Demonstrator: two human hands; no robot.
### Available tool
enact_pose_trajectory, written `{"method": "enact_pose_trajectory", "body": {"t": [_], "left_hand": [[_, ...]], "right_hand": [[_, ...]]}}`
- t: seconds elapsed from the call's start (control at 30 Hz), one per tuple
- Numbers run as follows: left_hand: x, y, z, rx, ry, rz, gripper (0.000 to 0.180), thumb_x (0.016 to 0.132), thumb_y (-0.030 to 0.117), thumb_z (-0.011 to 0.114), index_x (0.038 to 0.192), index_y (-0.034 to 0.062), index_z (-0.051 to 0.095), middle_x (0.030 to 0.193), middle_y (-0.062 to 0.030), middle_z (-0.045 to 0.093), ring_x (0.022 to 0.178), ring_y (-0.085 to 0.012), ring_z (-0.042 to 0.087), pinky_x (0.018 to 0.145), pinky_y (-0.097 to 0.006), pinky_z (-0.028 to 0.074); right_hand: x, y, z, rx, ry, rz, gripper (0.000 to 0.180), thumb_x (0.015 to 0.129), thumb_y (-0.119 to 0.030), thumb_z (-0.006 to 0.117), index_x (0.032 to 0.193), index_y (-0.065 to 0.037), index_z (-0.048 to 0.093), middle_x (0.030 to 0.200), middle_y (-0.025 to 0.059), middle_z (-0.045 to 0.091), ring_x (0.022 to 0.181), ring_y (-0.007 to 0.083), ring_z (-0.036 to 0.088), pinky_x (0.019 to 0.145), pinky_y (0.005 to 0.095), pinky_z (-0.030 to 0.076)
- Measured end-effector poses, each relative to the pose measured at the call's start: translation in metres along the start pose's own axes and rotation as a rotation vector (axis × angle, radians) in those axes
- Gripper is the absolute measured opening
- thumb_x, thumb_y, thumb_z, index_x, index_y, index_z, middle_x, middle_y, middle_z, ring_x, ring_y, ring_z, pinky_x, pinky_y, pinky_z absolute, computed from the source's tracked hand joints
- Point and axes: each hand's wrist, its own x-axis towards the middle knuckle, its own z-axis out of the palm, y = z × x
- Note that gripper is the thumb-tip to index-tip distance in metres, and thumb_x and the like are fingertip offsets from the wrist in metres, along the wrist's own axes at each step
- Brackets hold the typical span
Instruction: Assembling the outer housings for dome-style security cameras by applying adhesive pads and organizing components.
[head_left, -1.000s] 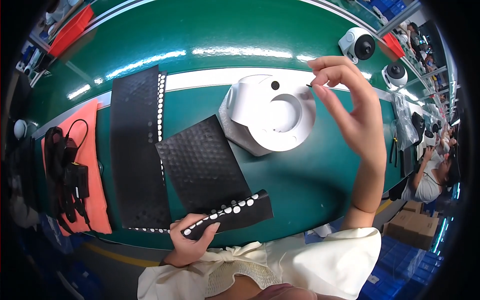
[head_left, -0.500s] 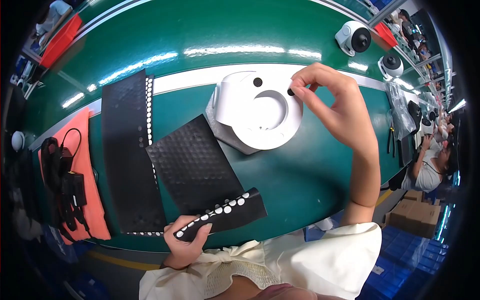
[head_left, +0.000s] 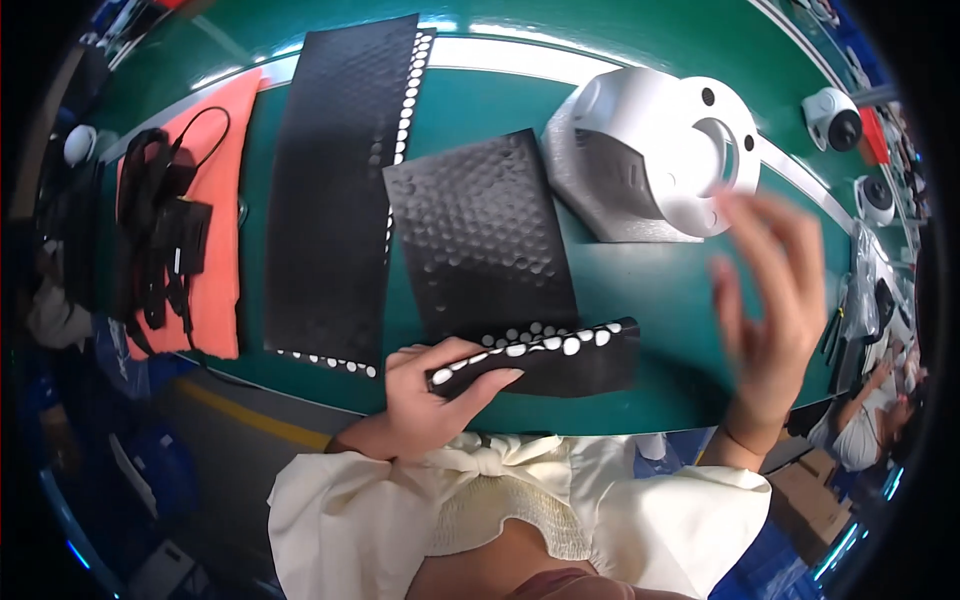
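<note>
Fingers of the left hand [head_left: 430,385] wrap around the near end of a black strip [head_left: 545,360] dotted with white pads at the green table's [head_left: 640,300] front edge, while the right hand [head_left: 770,300] hovers spread and empty, blurred, below the white camera housing [head_left: 650,150].

Three black sheets [head_left: 340,190], three white cameras [head_left: 665,150], one orange mat [head_left: 215,250].

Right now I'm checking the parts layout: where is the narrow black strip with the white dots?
In the head view, the narrow black strip lies at the green table's near edge, gripped by the left hand, just below the black bubble sheet.
</note>
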Motion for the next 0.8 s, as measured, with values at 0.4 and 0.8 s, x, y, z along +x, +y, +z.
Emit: {"method": "enact_pose_trajectory", "body": {"t": [0.4, 0.8], "left_hand": [[-0.008, -0.001, 0.004, 0.118, 0.04, 0.093, 0.016, 0.065, 0.006, 0.073, 0.072, -0.0029, 0.062, 0.059, -0.0089, 0.06, 0.049, -0.0173, 0.06, 0.045, -0.023, 0.044], [-0.01, -0.006, 0.007, -0.375, 0.104, -0.017, 0.032, 0.067, 0.01, 0.074, 0.091, -0.002, 0.055, 0.072, -0.0081, 0.064, 0.062, -0.0098, 0.061, 0.057, -0.022, 0.048]], "right_hand": [[-0.012, -0.052, 0.044, 0.426, -0.193, -0.361, 0.026, 0.058, -0.01, 0.059, 0.081, 0.0, 0.06, 0.072, 0.004, 0.048, 0.063, 0.0162, 0.045, 0.052, 0.0279, 0.03], [-0.016, -0.042, 0.051, 0.535, -0.279, -0.169, 0.023, 0.064, -0.012, 0.069, 0.084, -0.004, 0.062, 0.072, 0.0044, 0.051, 0.065, 0.0202, 0.047, 0.058, 0.0298, 0.033]]}}
